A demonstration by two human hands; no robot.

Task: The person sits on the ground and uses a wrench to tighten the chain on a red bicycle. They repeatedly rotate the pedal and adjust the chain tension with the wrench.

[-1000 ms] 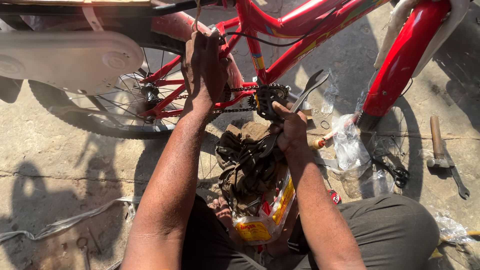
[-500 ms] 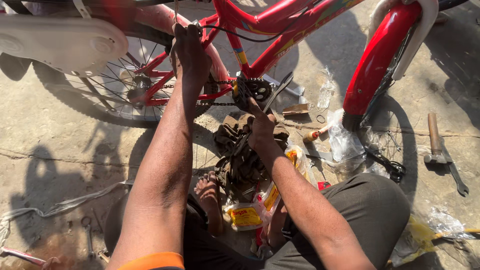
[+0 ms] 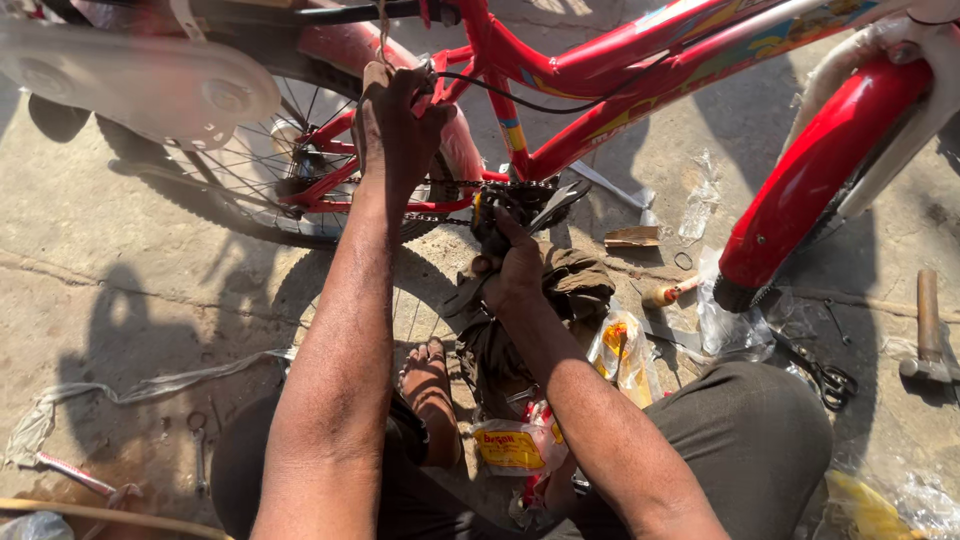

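Wrench (image 3: 560, 200) sits on the chainring (image 3: 520, 195), clenched in the right hand (image 3: 515, 275); left hand (image 3: 395, 125) grip grasps the red frame (image 3: 600, 70).

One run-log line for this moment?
left hand: gripping red bicycle frame | right hand: on tool at chainring | hammer: on ground

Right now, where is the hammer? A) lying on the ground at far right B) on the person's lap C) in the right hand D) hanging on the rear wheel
A: the hammer lies on the concrete at the far right, apart from both hands; the right hand works a tool at the chainring, and the left hand grips the red frame.
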